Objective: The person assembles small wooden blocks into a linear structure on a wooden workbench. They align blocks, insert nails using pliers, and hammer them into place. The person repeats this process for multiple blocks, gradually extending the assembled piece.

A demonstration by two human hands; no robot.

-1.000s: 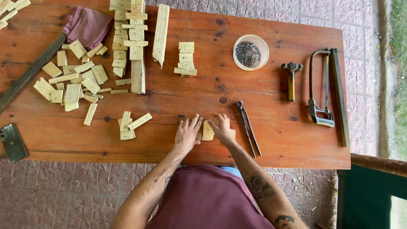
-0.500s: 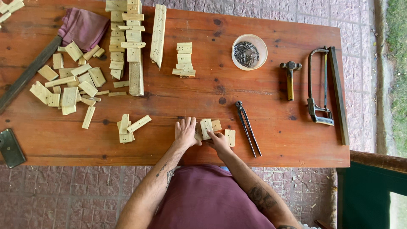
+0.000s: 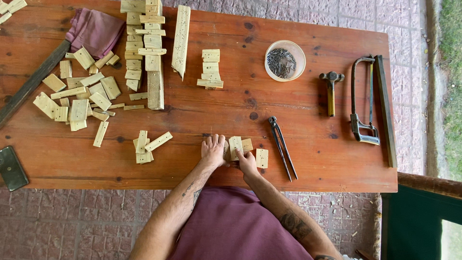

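The wooden worktop (image 3: 313, 159) carries many things. On its right side lie a saw (image 3: 362, 101) and a hammer (image 3: 330, 89), with pincers (image 3: 283, 147) nearer the front edge. A bowl (image 3: 285, 60) of nails stands behind them. At the front edge both hands meet around small pale blocks. The left hand (image 3: 213, 150) lies flat beside the upright block (image 3: 235, 147), fingers together. The right hand (image 3: 247, 162) pinches this block from below. One more block (image 3: 262, 158) lies just right of it.
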